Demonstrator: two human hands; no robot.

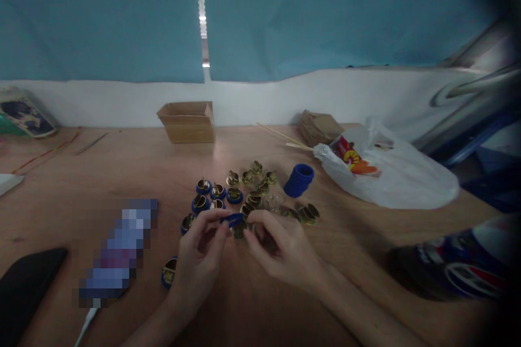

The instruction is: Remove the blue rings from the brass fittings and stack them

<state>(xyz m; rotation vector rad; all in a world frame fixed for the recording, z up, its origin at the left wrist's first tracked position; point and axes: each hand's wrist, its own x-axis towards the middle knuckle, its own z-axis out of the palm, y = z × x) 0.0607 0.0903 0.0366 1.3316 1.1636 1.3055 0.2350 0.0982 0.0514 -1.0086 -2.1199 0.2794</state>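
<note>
My left hand [201, 257] and my right hand [285, 246] meet at the near edge of a group of small brass fittings. Between their fingertips is a blue ring [233, 220], pinched from both sides. A round brass fitting [239, 230] shows just below the ring; whether the two are joined I cannot tell. Several brass fittings with blue rings around them [200, 203] lie to the left. Bare brass fittings [255, 198] lie beyond and to the right. Behind my right hand stands a short stack of blue rings [299, 180], slightly tilted.
A small open cardboard box [189, 127] stands by the wall. At right are a brown paper package [319, 127], a white plastic bag [407, 173] and a cola bottle [451, 263] on its side. A blurred-out phone [120, 252] with a white cable and a black object [30, 287] lie left.
</note>
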